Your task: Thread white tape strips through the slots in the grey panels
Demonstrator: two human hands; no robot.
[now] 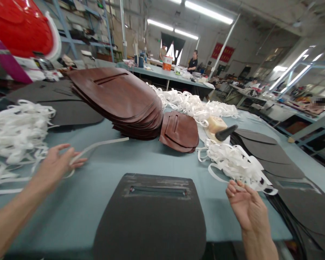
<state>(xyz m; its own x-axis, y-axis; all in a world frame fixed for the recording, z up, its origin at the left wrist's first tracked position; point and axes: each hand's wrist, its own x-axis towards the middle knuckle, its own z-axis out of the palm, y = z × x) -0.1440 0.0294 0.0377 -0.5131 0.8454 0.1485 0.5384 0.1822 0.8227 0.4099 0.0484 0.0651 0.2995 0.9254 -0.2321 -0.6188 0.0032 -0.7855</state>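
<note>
At the left, my left hand (pixel 58 162) is closed loosely on a narrow white strip (pixel 97 143). The strip's free end reaches right, over the cloth in front of the brown leather stack. My right hand (pixel 246 202) has its fingers curled in and pinches an end of white strip (pixel 240 188) beside a heap of white strips (pixel 233 159). Between my hands, at the near edge, lies a dark grey panel (pixel 151 224). Near its top is a long slot (pixel 158 191) with pale smears round it.
Brown slotted leather pieces (pixel 119 94) form a tall stack, with smaller brown pieces (pixel 180 131) beside it. More strips (pixel 16 133) lie left. A black-handled tool (pixel 226 133) rests by a yellowish block (pixel 216 124). Grey panels (pixel 284 162) are piled right. People stand at far tables.
</note>
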